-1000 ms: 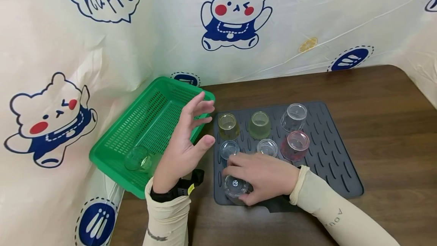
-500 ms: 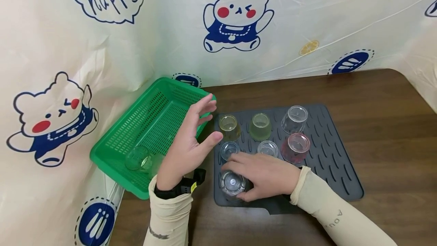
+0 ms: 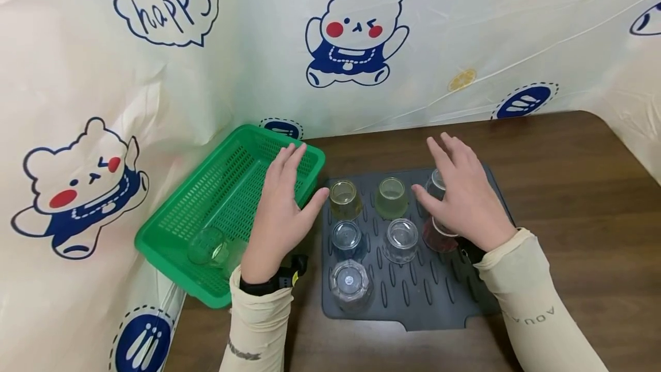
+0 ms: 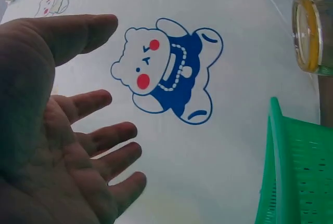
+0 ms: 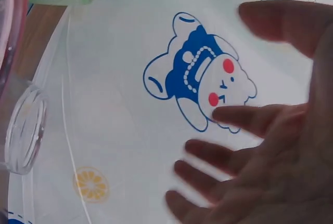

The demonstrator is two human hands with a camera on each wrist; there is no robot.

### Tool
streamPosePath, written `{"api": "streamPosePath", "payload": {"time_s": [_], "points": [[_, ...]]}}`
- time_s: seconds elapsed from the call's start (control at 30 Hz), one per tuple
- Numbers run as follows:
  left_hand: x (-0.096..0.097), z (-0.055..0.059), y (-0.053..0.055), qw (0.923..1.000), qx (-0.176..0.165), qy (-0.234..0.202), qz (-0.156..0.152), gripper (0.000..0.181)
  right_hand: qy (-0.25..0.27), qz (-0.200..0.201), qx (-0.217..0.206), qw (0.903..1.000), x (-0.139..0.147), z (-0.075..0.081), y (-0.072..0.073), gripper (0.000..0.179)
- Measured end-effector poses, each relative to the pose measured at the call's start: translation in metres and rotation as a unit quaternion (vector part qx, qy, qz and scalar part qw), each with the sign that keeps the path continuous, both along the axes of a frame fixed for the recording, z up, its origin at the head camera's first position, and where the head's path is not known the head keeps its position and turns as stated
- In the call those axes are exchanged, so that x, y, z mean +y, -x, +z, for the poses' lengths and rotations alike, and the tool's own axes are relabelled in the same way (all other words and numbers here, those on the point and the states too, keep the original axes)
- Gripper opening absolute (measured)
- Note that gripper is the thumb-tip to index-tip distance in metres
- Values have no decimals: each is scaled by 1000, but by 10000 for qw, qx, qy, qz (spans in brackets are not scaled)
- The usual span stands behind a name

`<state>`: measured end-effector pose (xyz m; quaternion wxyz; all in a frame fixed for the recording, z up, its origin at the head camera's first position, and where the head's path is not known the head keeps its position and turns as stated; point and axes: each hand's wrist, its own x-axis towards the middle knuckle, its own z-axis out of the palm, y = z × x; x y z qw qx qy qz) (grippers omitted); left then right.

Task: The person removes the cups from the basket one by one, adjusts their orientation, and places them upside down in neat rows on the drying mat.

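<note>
My left hand [image 3: 279, 217] hovers by the right side of the green basket [image 3: 186, 205], fingers spread and holding nothing. Over the right part of the grey drying mat [image 3: 434, 303] my right hand [image 3: 467, 200] is raised, its fingers straight and apart. It partly hides a clear glass [image 3: 436, 183] and a pink glass [image 3: 438, 239]. On the mat, upside down, stand a yellowish glass [image 3: 345, 200], a green glass [image 3: 391, 198], a bluish glass [image 3: 347, 240], a clear glass [image 3: 401, 240] and a faceted clear glass [image 3: 351, 286] at the front left.
Inside the basket's near end lie a green glass [image 3: 207, 245] and another one partly behind my left wrist. The brown table [image 3: 583, 205] extends to the right of the mat. A printed curtain [image 3: 258, 27] hangs behind and to the left.
My right hand has let go of the faceted glass at the mat's front left and moved up and right. My left hand has barely moved and stays spread.
</note>
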<state>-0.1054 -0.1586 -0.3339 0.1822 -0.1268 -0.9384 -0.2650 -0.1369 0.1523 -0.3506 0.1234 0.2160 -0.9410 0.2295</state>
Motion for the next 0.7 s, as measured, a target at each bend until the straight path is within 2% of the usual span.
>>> {"api": "streamPosePath", "payload": {"time_s": [0.07,0.2,0.47,0.7], "points": [[-1,-1,-1,9998,-213,20,-26,80,-71,-169,-209,9996,-1,-2,-1,86],[0,-1,-2,9985,-530,53,-155,83,-147,-222,-425,9987,-4,-4,-2,88],[-2,-1,-3,9965,-806,142,-163,81,-152,-128,-313,9993,-12,-9,-3,86],[-2,-2,-5,9946,-972,131,-349,80,-143,-89,-305,9994,-16,-11,-4,86]]}}
